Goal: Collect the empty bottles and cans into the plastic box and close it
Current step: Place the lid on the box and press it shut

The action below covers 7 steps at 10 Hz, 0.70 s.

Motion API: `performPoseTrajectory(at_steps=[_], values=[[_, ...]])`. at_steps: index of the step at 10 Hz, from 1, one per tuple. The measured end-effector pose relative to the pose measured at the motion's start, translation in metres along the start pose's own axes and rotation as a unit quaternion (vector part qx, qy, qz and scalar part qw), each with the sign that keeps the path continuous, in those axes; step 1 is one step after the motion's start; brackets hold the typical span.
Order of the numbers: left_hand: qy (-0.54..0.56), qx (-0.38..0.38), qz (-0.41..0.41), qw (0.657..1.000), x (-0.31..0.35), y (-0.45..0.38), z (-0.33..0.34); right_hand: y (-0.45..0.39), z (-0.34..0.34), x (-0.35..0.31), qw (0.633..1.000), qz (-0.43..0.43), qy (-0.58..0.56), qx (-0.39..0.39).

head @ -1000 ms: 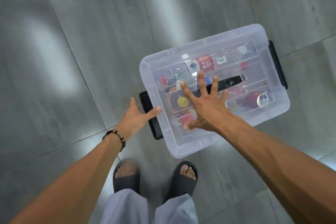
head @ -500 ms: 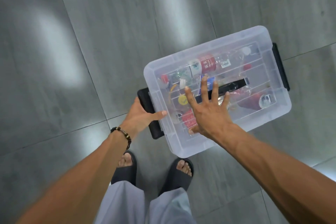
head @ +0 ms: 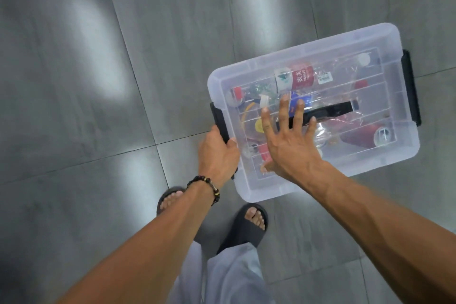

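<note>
Head view: the plastic box (head: pixel 313 195) sits on the grey tiled floor (head: pixel 98 131), just ahead of the person's sandalled feet (head: pixel 249 224), with its clear lid (head: pixel 385 39) already in place. The left hand (head: pixel 218 155) forms a closed grip around the black latch (head: pixel 219 121) at the near end of the box. The right hand (head: pixel 288 145) lies flat and fully open on the lid, fingers spread, holding nothing.

Risks, as judged from here: if the lid is not seated evenly on the rim, the near latch may fail to engage, or may spring back. Uneven pressure from the flat hand could also tip or slide the box on the smooth tiles. The far latch (head: pixel 412 86) appears still to need checking.

The box is translucent with a ribbed lid and a black carry handle (head: pixel 330 111). Bottles and cans (head: pixel 301 76) show through it, lying on their sides.
</note>
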<state>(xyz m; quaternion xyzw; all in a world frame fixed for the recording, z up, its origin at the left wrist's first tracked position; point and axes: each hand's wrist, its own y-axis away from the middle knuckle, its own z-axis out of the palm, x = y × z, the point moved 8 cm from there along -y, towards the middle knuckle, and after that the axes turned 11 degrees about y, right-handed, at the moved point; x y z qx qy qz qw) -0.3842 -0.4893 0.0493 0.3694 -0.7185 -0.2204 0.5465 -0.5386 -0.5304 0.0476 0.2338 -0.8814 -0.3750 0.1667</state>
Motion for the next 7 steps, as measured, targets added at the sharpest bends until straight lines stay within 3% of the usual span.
performPoseTrajectory(at_steps=[4, 6, 7], values=[[-0.135, 0.067, 0.028, 0.988, 0.015, 0.008, 0.006, -0.002, 0.001, 0.001, 1.0, 0.002, -0.002, 0.008], [-0.115, -0.039, 0.001, 0.993, 0.016, 0.006, -0.006, 0.01, -0.012, 0.01, 0.999, 0.011, -0.038, 0.012], [-0.121, -0.041, 0.03, 0.991, 0.038, 0.02, -0.028, 0.03, -0.035, 0.019, 0.994, 0.038, -0.095, 0.031]])
